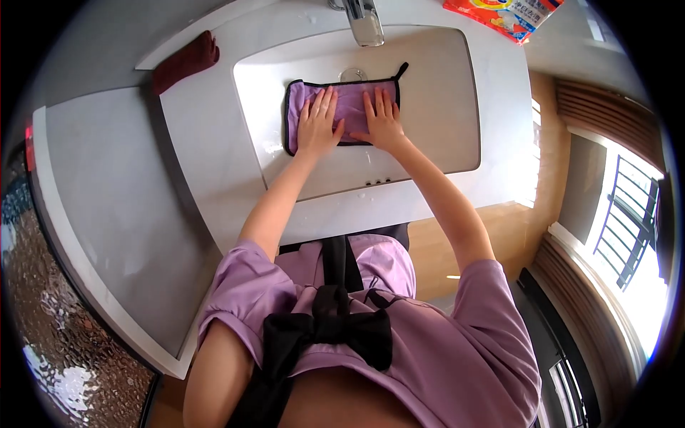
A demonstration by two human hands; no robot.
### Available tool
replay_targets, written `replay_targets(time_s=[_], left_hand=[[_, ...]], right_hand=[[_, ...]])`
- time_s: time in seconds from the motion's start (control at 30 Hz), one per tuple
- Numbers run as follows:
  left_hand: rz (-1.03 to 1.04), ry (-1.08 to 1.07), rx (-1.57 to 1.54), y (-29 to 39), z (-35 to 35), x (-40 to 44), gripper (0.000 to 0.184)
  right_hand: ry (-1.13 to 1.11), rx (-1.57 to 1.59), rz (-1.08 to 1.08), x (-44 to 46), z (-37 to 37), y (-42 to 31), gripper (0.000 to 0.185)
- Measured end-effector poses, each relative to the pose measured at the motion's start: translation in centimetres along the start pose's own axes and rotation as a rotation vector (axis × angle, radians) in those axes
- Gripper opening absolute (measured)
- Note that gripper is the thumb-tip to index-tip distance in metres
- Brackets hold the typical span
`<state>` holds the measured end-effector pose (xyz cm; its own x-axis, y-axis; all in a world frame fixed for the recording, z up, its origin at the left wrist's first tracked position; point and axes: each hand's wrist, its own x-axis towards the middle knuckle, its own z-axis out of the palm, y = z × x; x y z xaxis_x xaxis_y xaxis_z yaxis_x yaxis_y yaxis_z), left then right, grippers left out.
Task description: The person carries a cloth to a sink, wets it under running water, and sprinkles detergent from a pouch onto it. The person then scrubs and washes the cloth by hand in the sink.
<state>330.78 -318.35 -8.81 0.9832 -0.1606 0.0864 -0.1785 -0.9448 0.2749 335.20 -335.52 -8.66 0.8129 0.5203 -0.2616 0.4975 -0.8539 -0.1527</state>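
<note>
A purple cloth (349, 107) with black edging and a small black hanging loop lies spread in the white sink (442, 114), in the basin's left half. My left hand (320, 123) rests flat on the left part of the cloth, fingers stretched away from me. On its right part lies my right hand (384, 123), also flat with the fingers apart. Both thumbs point inward, towards each other. Just beyond the cloth's far edge the round drain (352, 74) is partly visible.
A chrome faucet (365, 25) overhangs the far edge of the basin. On the white counter (207, 143), a folded dark red towel (187, 63) lies at the left corner. A red and blue printed packet (506, 16) lies at the back right. A barred window (628, 214) is far right.
</note>
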Motion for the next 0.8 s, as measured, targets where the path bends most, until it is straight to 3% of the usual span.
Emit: replay_targets(time_s=[0.07, 0.13, 0.2, 0.27, 0.33, 0.37, 0.4, 0.47, 0.5, 0.57, 0.6, 0.63, 0.67, 0.73, 0.77, 0.8], left_hand=[[-0.031, -0.055, -0.018, 0.7, -0.7, -1.4, 0.065], [-0.019, -0.077, -0.044, 0.8, -1.0, -2.4, 0.068], [-0.045, -0.172, -0.156, 1.3, -2.0, -3.0, 0.069], [-0.057, -0.216, -0.182, 1.0, -3.3, -2.2, 0.063], [-0.142, -0.078, -0.295, 0.1, -4.2, -0.9, 0.056], [-0.130, 0.059, -0.129, -0.1, -5.4, -0.1, 0.048], [-0.155, 0.093, 0.066, -0.6, -5.8, 0.5, 0.048], [-0.347, -0.107, 0.171, -1.4, -6.3, 1.1, 0.049], [-0.349, -0.108, 0.169, -1.7, -6.0, 1.1, 0.049], [-0.338, -0.310, 0.183, -2.3, -5.5, 0.9, 0.043], [-0.337, -0.308, 0.185, -2.4, -5.3, 0.7, 0.043], [-0.313, -0.359, 0.138, -2.4, -5.0, 0.6, 0.040], [-0.290, -0.410, 0.090, -2.5, -4.9, 0.6, 0.037], [-0.263, -0.321, -0.066, -3.2, -4.6, -0.1, 0.029], [-0.454, -0.290, -0.529, -3.6, -4.5, -0.3, 0.027], [-0.634, -0.242, -0.995, -4.0, -4.4, -0.3, 0.026]], right_hand=[[-0.177, 0.050, 0.034, -1.2, -0.8, -0.5, 0.107], [-0.209, 0.102, 0.036, -1.6, -1.8, -0.6, 0.112], [-0.513, 0.082, 0.087, -2.0, -5.0, -1.2, 0.113], [-0.474, 0.057, 0.063, -2.3, -5.2, -0.3, 0.110], [-0.097, 0.284, 0.238, -2.3, -3.9, 0.8, 0.100], [0.058, 0.162, 0.344, -2.0, -3.4, 1.1, 0.082], [0.058, 0.159, 0.343, -1.7, -3.5, 1.4, 0.082], [0.035, 0.214, 0.524, -1.3, -3.7, 2.2, 0.070], [0.056, 0.261, 0.538, -1.2, -3.2, 2.3, 0.055], [0.016, 0.274, 0.510, -1.1, -2.3, 1.9, 0.049], [-0.021, 0.286, 0.486, -0.9, -1.9, 1.9, 0.042], [-0.070, 0.352, 0.428, -0.5, -1.7, 2.2, 0.030], [-0.066, 0.352, 0.430, -0.3, -1.8, 2.5, 0.030], [0.018, 0.753, 0.497, 0.1, -1.9, 2.7, 0.024], [0.143, 1.138, 0.565, 0.1, -1.2, 2.7, 0.024], [0.150, 1.427, 0.765, 0.3, -0.8, 3.0, 0.024]])
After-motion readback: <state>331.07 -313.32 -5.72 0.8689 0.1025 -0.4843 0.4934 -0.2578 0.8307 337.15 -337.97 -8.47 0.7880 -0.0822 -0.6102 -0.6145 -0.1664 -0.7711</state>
